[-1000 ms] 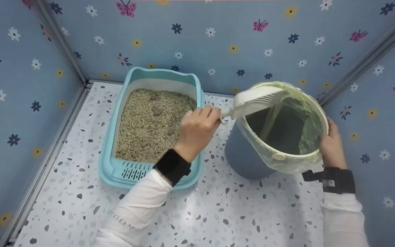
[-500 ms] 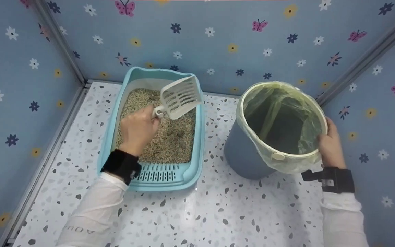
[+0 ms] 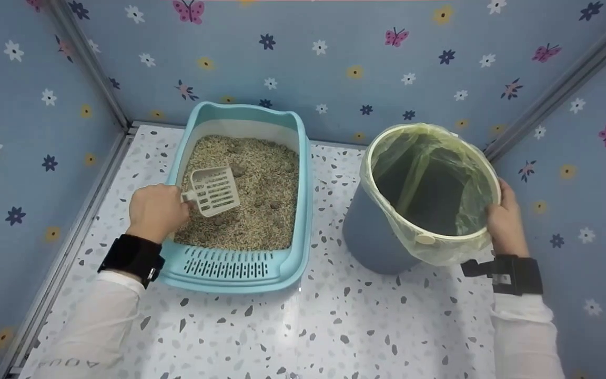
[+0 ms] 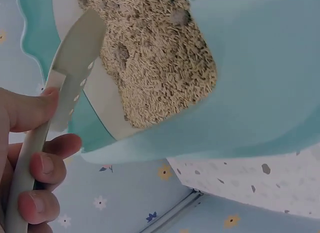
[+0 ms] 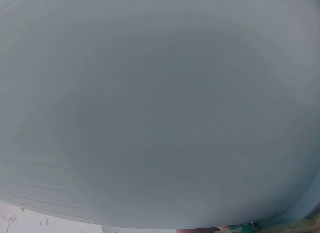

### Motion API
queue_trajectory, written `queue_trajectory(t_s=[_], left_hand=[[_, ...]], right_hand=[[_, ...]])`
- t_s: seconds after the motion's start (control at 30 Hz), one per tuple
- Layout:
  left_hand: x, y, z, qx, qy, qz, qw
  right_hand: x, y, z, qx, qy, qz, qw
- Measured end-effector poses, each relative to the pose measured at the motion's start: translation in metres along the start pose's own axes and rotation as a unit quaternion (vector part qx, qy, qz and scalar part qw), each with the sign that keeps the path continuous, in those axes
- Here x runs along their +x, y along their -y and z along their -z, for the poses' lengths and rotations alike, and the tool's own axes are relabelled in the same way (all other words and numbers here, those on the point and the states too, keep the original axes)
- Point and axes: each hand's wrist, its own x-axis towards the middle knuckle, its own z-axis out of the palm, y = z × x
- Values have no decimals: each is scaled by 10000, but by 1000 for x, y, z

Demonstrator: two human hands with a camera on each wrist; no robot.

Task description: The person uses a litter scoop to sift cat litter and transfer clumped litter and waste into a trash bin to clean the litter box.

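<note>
My left hand (image 3: 158, 212) grips the handle of a pale slotted litter scoop (image 3: 215, 191). In the left wrist view the fingers and thumb wrap round the scoop's handle (image 4: 31, 168). The scoop's head is over the left part of a turquoise litter box (image 3: 305, 210). Brown pellet litter (image 3: 261, 184) with several darker clumps fills the box. My right hand (image 3: 507, 218) grips the right rim of a blue-grey bin (image 3: 371, 237), which leans toward me. A yellowish translucent bag (image 3: 445, 257) lines the bin and folds over its cream rim. The bin's side fills the right wrist view.
The box and bin stand apart on a white speckled surface (image 3: 334, 326). Blue flowered panels (image 3: 334, 63) rise behind and at both sides, joined by metal corner strips (image 3: 100, 79). The box's front ledge (image 3: 229, 268) is slotted.
My left hand has carried the scoop from over the bin's mouth leftward to the left side of the litter box. The right hand still holds the bin's rim.
</note>
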Motion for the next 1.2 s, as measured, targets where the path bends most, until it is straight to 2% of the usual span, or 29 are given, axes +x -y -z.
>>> queue_trajectory(t_s=[0.13,0.37,0.63,1.0,1.2], left_hand=[[1,5,3,364,494,-186,9979],[4,-5,6,971,932,-264,9906],[8,-12,-1,1157,1437,-261,9825],[20,-10,-9,960,1552,-245,9829],[29,-7,-11,832,1602,-385,9828]], right_hand=[[0,1,0,45,1,-18,10000],[0,0,-1,119,1,-86,9999],[0,0,-1,-10,-59,-25,10000],[0,1,0,-146,-40,-56,9999],[0,1,0,-142,-16,-82,9999]])
